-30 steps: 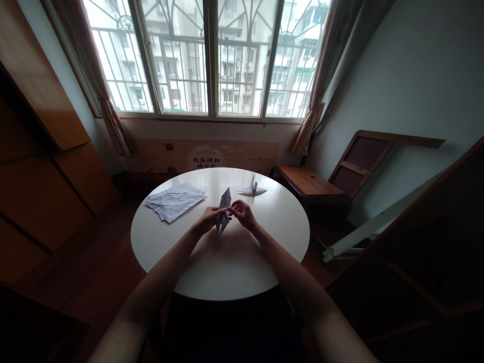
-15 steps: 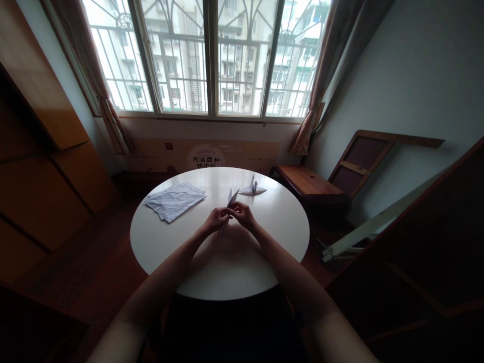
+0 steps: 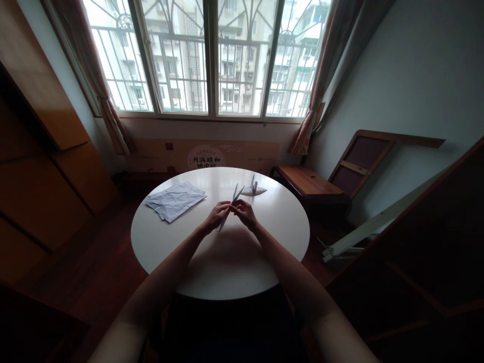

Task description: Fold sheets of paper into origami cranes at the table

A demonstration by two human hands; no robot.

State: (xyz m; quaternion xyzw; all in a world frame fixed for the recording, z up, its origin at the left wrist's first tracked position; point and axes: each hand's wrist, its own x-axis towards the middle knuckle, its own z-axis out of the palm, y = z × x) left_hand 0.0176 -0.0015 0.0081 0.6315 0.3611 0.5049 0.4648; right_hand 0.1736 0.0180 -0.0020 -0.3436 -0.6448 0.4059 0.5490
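A folded paper piece point(image 3: 225, 220) with narrow pointed ends is pinched between my two hands, tilted above the round white table point(image 3: 234, 272). My left hand point(image 3: 217, 214) grips it from the left, fingertips closed on its middle. From the right, my right hand point(image 3: 244, 213) has its thumb and fingers closed on the same piece. Two thin points of the paper rise beyond my fingers; another points down toward me. Just behind my right hand, a folded paper crane point(image 3: 254, 188) stands on the table. My fingers hide the middle folds.
Creased flat paper sheets point(image 3: 176, 200) lie at the table's left. A low wooden bench point(image 3: 308, 180) stands behind the table on the right, beside a leaning wooden frame point(image 3: 359, 156). A printed cardboard panel point(image 3: 159, 154) is under the window.
The folded paper has turned slightly, its upper points now leaning further right. My left fingers have shifted up a little and opened out along it.
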